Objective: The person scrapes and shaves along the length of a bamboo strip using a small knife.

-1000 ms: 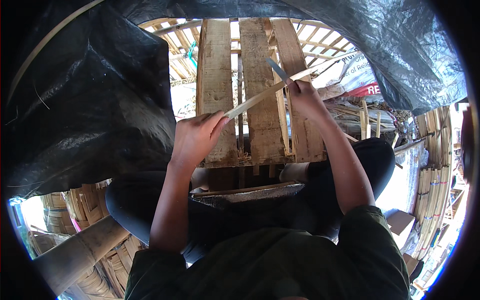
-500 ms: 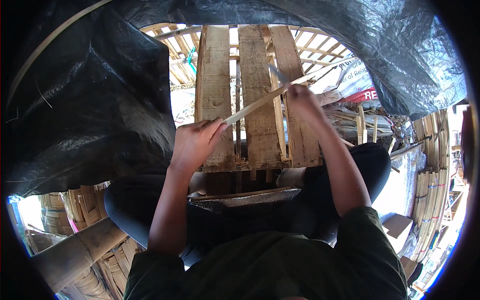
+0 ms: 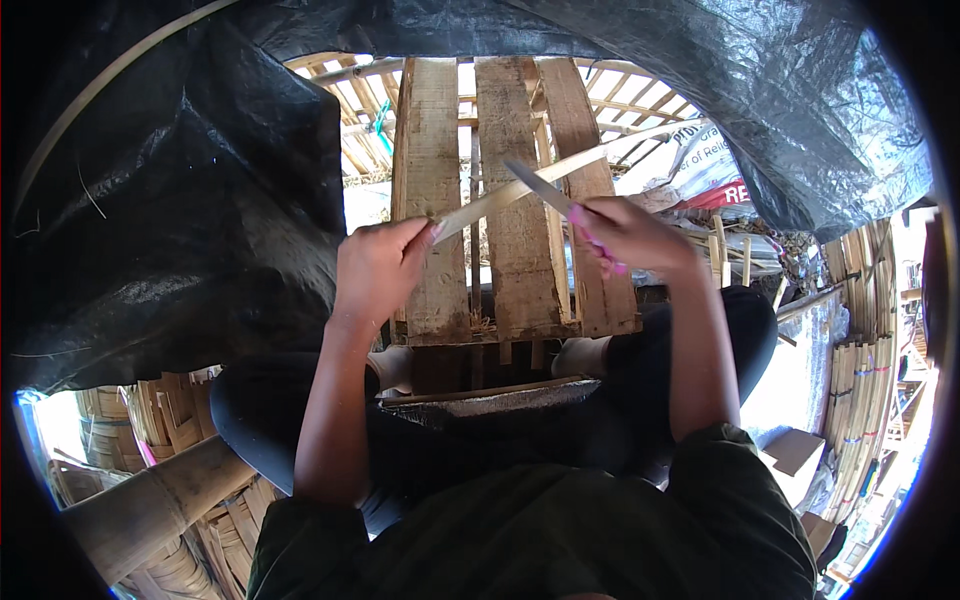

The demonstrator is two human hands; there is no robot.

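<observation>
My left hand point(image 3: 380, 268) is closed round the near end of a long, pale bamboo strip point(image 3: 500, 196). The strip slants up to the right, its far part passing over wooden planks toward a printed sack. In my right hand point(image 3: 630, 236) is a knife point(image 3: 540, 184) with a dark grey blade and a pink handle. The blade crosses the strip near its middle and points up to the left; whether it touches the strip I cannot tell. Beneath both hands lies a bench of three rough planks point(image 3: 515, 250), with gaps between them.
Black plastic sheeting point(image 3: 170, 230) hangs on the left and over the top right. A white and red printed sack point(image 3: 710, 160) lies beyond the planks. A thick bamboo pole point(image 3: 160, 510) is at the lower left, and bundled bamboo strips point(image 3: 860, 390) stand at the right.
My right hand has moved slightly right and down, the knife now showing its pink handle and lying lower and further left across the strip. My left hand has dropped a little leftward, still gripping the strip.
</observation>
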